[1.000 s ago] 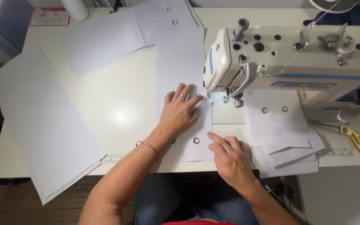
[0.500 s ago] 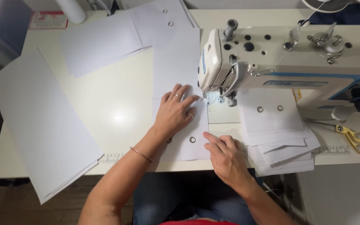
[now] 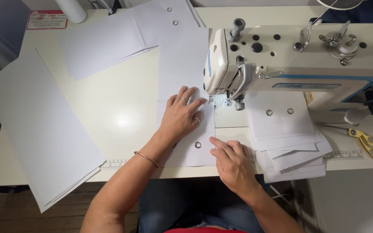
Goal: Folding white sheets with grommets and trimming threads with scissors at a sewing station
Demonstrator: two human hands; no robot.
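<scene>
A long white fabric strip [image 3: 183, 64] with metal eyelets runs from the table's far side under the needle of a white sewing machine [image 3: 281, 60]. My left hand [image 3: 182, 115] lies flat on the strip just left of the presser foot [image 3: 226, 102], fingers spread, rings on two fingers and a bangle on the wrist. My right hand [image 3: 234, 162] presses the strip's near right edge beside an eyelet [image 3: 197, 145], fingers together and flat on the table.
A stack of white pieces with eyelets [image 3: 288, 138] lies right of the needle. Yellow-handled scissors [image 3: 368, 140] sit at the far right. Large white sheets [image 3: 39, 129] hang over the left table edge; more white pieces [image 3: 104, 41] lie at the back.
The view has shifted slightly. Both hands stay on the strip in nearly the same place, the left one edging a little closer to the presser foot.
</scene>
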